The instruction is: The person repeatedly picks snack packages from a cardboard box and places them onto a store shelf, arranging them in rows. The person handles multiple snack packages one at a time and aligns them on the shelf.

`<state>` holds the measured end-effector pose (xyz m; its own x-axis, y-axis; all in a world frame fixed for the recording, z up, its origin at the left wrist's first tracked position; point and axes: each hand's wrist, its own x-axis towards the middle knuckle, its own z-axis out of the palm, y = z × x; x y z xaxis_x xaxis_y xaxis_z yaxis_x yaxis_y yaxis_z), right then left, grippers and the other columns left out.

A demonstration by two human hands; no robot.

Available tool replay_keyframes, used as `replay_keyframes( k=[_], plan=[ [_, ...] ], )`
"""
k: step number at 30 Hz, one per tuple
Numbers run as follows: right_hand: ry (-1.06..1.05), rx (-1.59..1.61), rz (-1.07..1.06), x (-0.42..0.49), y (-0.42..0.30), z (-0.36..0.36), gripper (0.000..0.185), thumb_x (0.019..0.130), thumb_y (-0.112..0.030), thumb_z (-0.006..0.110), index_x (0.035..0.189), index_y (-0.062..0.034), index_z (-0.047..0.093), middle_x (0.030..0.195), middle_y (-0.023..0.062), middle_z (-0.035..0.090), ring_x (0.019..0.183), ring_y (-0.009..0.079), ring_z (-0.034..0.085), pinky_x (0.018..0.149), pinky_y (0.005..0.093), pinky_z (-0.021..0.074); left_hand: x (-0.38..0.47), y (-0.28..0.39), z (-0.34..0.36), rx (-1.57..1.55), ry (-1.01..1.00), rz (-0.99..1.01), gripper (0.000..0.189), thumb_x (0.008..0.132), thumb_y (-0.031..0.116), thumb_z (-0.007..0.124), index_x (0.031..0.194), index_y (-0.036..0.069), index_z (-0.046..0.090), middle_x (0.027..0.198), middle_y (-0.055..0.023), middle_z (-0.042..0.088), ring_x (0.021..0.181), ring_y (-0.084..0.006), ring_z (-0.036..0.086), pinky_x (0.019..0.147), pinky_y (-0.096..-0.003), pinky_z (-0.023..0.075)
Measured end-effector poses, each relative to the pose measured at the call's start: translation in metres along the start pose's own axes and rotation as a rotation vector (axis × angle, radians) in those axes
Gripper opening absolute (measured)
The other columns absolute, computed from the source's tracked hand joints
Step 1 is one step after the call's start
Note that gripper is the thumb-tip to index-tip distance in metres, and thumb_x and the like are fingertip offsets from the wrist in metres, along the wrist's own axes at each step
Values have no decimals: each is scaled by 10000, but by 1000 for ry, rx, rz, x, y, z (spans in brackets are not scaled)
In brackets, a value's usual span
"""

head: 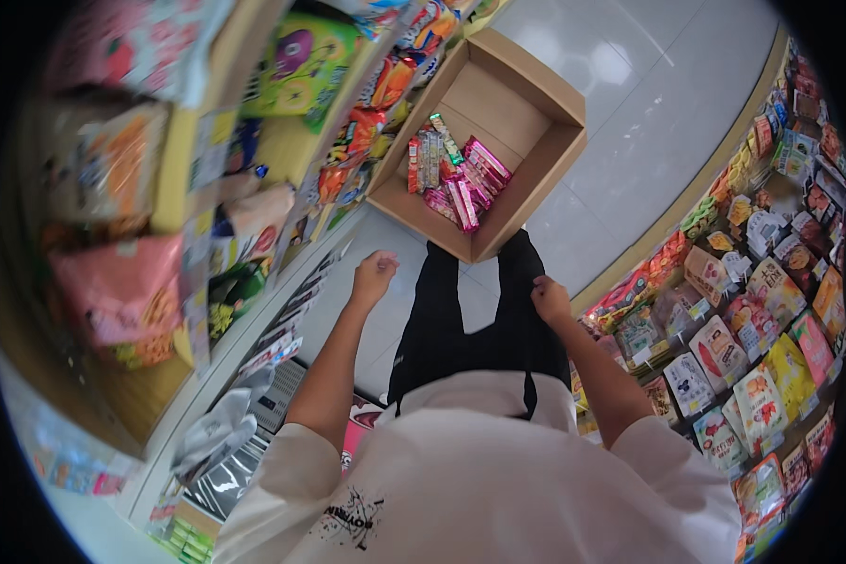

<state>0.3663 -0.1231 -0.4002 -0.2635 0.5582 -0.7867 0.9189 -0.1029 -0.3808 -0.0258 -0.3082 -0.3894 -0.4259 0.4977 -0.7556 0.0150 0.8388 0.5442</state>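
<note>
My left hand (375, 276) hangs beside my left leg with its fingers curled; nothing shows in it. My right hand (550, 299) is at my right thigh, fingers curled near the black trousers (433, 303); whether it pinches the cloth is unclear. Before my feet, an open cardboard box (536, 183) stands on the floor. Inside lie pink-wrapped snack bars (486, 169) in a loose heap, several silver and red sticks (428, 162) side by side, and a green-wrapped bar (445, 139). Neither hand touches the box.
At the left are shelves with bagged snacks (123, 289) and a row of orange chip bags (388, 83). A curved display of packaged foods (719, 349) runs along the right. Grey floor tiles (606, 162) lie between them. Grey and black plastic bags (215, 430) are near my left elbow.
</note>
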Motion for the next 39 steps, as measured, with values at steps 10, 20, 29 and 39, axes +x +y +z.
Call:
replay_keyframes(
  k=[10,20,29,39],
  plan=[
    [58,-27,-271,69,40,67,150,835,-76,690,983,-58,709,842,104,700,780,333,678,724,457,538,261,-61,109,175,-143,145,215,917,116,706,1114,40,749,983,-122,785,930,-225,758,831,-360,586],
    [98,-2,-105,80,43,51,69,826,-27,692,887,-59,688,740,70,646,649,259,627,637,398,505,460,-62,166,903,-57,197,487,936,138,696,1414,187,615,1499,-172,569,1283,-388,622,1063,-511,521],
    [93,-27,-40,81,39,53,85,811,-11,701,877,-60,676,807,80,693,716,285,665,640,398,504,490,-23,171,1285,-276,97,653,930,-76,558,1496,250,557,1604,-98,465,1332,-348,597,1090,-491,513],
    [143,-45,-55,79,29,64,77,802,-20,704,847,-69,664,772,66,668,696,275,643,627,397,475,483,-4,163,1237,-419,124,403,867,128,808,1263,151,733,1294,-155,686,1215,-355,656,1039,-473,531]
  ],
)
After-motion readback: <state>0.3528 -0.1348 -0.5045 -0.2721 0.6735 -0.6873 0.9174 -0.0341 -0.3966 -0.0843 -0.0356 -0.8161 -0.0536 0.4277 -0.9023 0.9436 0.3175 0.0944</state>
